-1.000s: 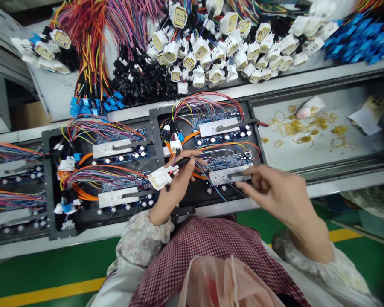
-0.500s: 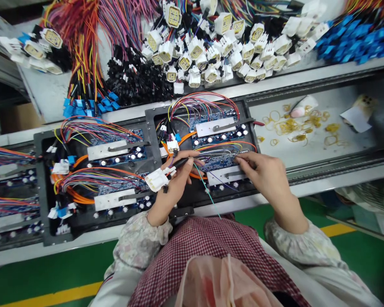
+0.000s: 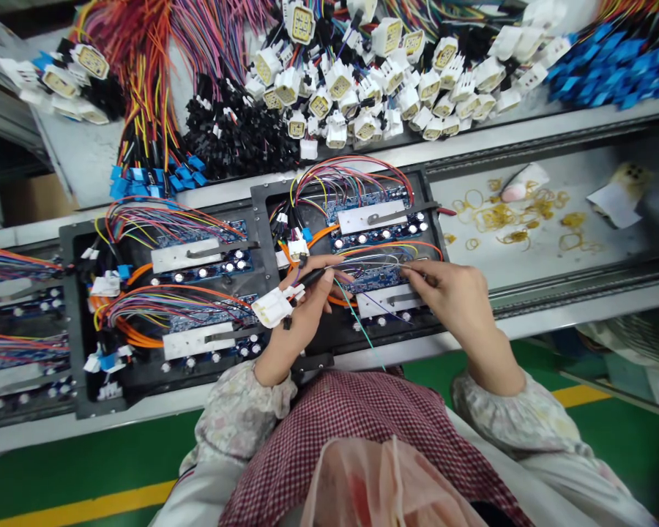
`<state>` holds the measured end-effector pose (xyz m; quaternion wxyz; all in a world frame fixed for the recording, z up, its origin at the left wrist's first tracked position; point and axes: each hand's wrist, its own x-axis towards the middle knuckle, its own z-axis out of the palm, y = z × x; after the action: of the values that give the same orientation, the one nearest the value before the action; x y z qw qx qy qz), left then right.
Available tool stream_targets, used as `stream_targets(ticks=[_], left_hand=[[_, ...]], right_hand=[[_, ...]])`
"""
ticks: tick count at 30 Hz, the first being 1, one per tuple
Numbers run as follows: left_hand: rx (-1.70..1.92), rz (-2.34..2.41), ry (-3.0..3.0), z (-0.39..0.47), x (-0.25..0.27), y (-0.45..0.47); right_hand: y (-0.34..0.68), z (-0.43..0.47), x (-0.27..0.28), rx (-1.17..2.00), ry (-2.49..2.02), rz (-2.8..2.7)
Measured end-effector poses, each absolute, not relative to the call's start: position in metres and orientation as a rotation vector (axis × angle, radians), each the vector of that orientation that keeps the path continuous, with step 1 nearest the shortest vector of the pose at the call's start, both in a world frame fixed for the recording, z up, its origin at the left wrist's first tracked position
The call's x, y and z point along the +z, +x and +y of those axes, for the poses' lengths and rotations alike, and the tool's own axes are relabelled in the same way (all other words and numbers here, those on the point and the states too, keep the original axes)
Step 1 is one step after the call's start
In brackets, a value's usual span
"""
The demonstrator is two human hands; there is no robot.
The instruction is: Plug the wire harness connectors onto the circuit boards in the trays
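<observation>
My left hand point(image 3: 302, 315) is closed on a wire harness with a black sleeve and a white connector point(image 3: 273, 307) hanging at its wrist side. From its fingers a green wire point(image 3: 361, 326) trails toward my apron, and a purple wire point(image 3: 387, 309) lies over the board. My right hand point(image 3: 444, 289) pinches a thin wire end at the right edge of the blue circuit board point(image 3: 381, 277); the fingertips hide the exact contact. Below that board's wires lies a white plate point(image 3: 387, 301) with a dark clip across it.
Black trays point(image 3: 261, 234) hold more wired boards to the left and above. White connectors point(image 3: 340, 80), black connectors point(image 3: 236, 128) and blue connectors point(image 3: 615, 66) are heaped on the shelf behind. Yellow rubber bands point(image 3: 527, 212) lie on the metal surface at right.
My right hand has shifted very slightly left along the board's edge and still pinches. My left hand keeps its hold on the harness. The view has moved a little.
</observation>
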<state>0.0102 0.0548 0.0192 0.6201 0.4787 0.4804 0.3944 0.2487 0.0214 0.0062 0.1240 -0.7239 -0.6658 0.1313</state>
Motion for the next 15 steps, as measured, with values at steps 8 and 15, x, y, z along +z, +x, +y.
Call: stream_targets(ticks=[8,15], left_hand=[[0.933,1.101,1.105,0.056,0.022,0.012],[0.916,1.093,1.011,0.054,0.021,0.012]], right_hand=[[0.234,0.003,0.044,0.346,-1.710,-2.162],[0.230,0.016,0.014,0.355,-1.710,-2.011]])
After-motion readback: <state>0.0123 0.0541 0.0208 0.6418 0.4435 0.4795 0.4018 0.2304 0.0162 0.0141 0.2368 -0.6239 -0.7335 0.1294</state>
